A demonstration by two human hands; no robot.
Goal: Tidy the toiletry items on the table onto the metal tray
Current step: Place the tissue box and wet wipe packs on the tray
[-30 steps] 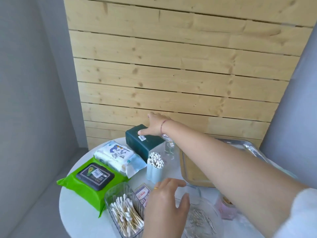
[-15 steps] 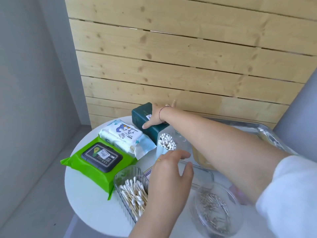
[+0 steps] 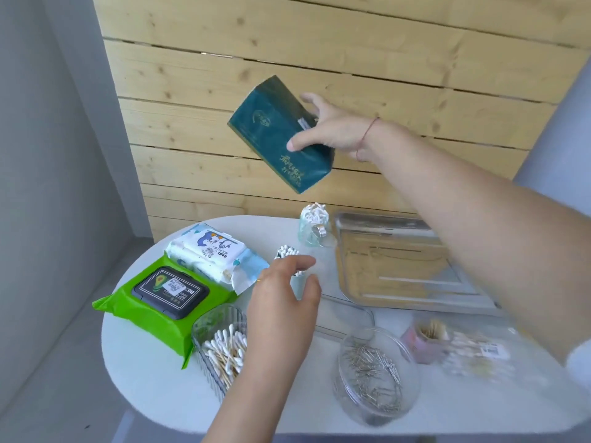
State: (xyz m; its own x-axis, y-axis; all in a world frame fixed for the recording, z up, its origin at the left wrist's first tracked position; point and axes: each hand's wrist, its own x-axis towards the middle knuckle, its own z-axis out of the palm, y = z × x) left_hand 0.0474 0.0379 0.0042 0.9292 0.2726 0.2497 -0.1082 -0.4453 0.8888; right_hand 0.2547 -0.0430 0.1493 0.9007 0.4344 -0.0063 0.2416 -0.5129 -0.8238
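Note:
My right hand grips a dark green tissue pack and holds it tilted in the air, high above the back of the white table. The metal tray lies at the right of the table with nothing in it. My left hand hovers with fingers apart beside a small blue cup of cotton swabs, touching or nearly touching it. A white baby wipes pack and a green wipes pack lie at the left.
A ribbed clear box of cotton swabs stands at the front left. A clear round tub of metal pins, a pink toothpick holder, a glass jar of floss picks and a blurred packet also sit on the table. A wooden slat wall rises behind.
My right hand has lifted the dark green tissue pack off the table and raised it high, tilted. My left hand stays near the small swab cup.

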